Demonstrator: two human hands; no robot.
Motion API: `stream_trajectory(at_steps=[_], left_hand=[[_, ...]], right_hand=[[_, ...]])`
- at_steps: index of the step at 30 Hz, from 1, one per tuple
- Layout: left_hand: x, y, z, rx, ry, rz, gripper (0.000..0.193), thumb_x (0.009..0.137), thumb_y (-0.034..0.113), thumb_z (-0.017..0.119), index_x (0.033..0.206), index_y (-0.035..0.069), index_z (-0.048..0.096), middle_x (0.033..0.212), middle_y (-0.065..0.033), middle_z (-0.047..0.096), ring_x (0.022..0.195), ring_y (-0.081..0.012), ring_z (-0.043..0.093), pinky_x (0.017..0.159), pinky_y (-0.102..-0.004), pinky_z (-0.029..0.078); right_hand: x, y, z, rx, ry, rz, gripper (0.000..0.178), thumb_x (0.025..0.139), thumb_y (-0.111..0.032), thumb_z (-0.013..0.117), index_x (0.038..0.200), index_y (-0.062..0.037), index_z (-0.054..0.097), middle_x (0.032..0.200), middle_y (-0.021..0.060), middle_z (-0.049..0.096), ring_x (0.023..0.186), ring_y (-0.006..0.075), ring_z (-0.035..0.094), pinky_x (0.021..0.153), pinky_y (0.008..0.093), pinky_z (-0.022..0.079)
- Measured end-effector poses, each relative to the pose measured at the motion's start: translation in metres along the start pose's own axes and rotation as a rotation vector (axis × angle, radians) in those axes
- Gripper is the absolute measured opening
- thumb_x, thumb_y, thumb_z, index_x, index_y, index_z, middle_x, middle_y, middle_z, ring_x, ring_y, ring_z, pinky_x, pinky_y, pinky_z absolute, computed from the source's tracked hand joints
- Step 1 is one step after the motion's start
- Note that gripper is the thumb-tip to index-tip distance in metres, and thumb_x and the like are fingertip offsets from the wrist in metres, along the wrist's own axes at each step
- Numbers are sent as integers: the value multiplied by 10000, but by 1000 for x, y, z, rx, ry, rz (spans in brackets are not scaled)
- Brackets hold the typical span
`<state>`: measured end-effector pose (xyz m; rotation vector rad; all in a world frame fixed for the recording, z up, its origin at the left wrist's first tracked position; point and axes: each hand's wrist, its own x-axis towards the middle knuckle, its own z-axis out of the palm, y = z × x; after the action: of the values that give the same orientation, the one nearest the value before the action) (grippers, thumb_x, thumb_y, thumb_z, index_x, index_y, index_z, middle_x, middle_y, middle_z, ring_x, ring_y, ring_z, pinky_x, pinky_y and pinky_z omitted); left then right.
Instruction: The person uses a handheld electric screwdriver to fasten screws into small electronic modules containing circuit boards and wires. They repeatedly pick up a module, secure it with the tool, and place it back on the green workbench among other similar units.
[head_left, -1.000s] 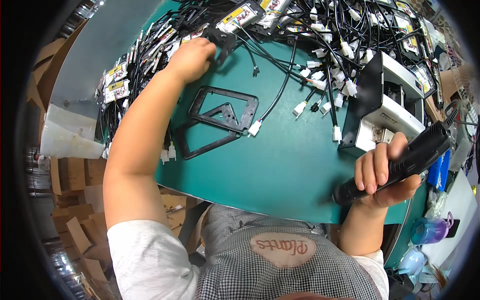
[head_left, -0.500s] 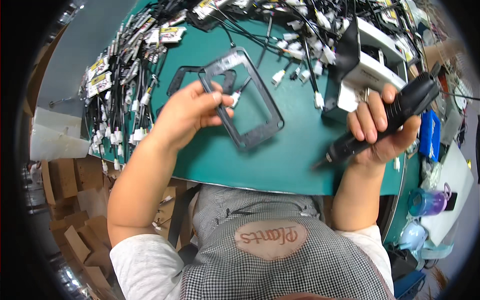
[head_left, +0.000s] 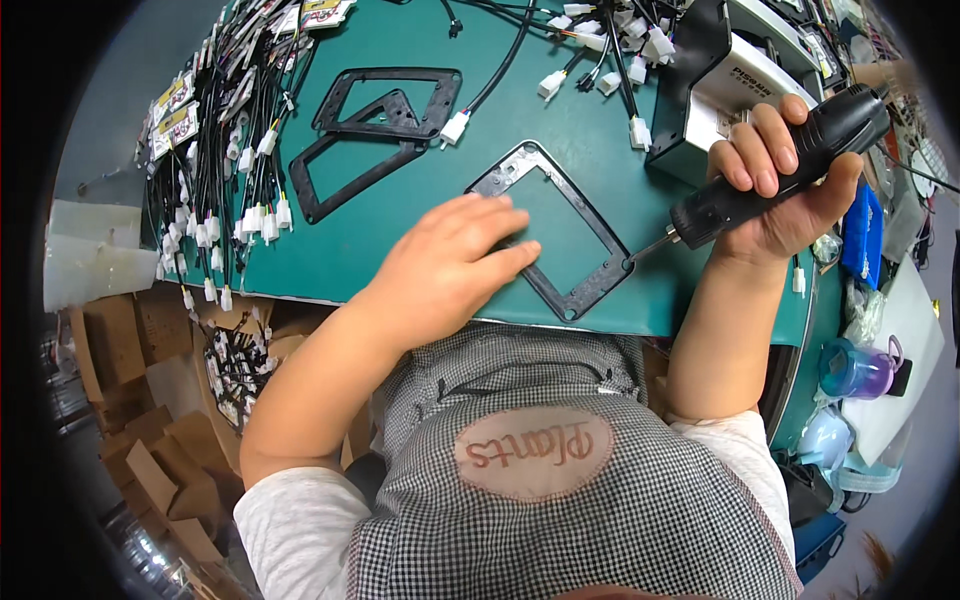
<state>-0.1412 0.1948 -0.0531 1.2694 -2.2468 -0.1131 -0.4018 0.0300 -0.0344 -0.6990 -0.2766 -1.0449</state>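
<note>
A black rectangular plastic frame (head_left: 598,287) lies flat on the green tabletop, turned so one corner points away from me. My left hand (head_left: 440,262) holds it by its left side, thumb and fingers over the rail, which they partly hide. My right hand (head_left: 790,225) is wrapped round a black electric screwdriver (head_left: 702,213). Its thin bit slants down to the left and ends at the frame's right corner, by a screw hole; whether it touches cannot be made out. Further back on the left, two similar frames (head_left: 438,105) overlap each other.
Bundles of black cables with white connectors (head_left: 265,222) cover the table's left side. More white connectors (head_left: 640,132) lie at the back. A black and white box-like device (head_left: 735,85) stands behind my right hand. A blue bin (head_left: 862,245) and a purple-blue bottle (head_left: 857,370) are at the right.
The frame has come down from the air onto the table, my left hand still on it. My right hand has swung the screwdriver's bit to the frame's right corner.
</note>
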Motion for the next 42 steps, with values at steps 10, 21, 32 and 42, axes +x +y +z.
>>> stream_trajectory(at_steps=[10,21,32,42], left_hand=[[-16,16,20,55,-14,70,306,759,211,729,1031,76,691,874,-36,608,761,-217,594,664,-351,478],[47,-151,-121,709,233,-261,377,796,237,738,1150,125,668,1080,-113,652,1060,-311,587,901,-419,483],[111,-296,-129,915,-565,-838,756,708,201,701,1424,234,460,1494,-155,403,1425,-322,312,1130,-430,329],[64,-236,-272,-51,561,-501,789,790,341,764,1472,185,398,1446,-171,484,1212,-358,543,969,-458,455]], right_hand=[[0,0,9,-39,82,16,553,878,-413,702,1166,-4,465,807,28,489,651,134,488,625,304,421],[1,12,15,-178,120,-26,540,899,-444,675,1120,-13,437,764,40,495,594,142,522,548,312,464],[1,17,14,-261,184,-33,551,890,-468,678,1099,-31,415,726,34,498,547,147,537,517,306,474],[0,15,15,-196,125,-61,538,908,-460,657,1115,-20,427,740,40,495,561,146,526,522,303,457]])
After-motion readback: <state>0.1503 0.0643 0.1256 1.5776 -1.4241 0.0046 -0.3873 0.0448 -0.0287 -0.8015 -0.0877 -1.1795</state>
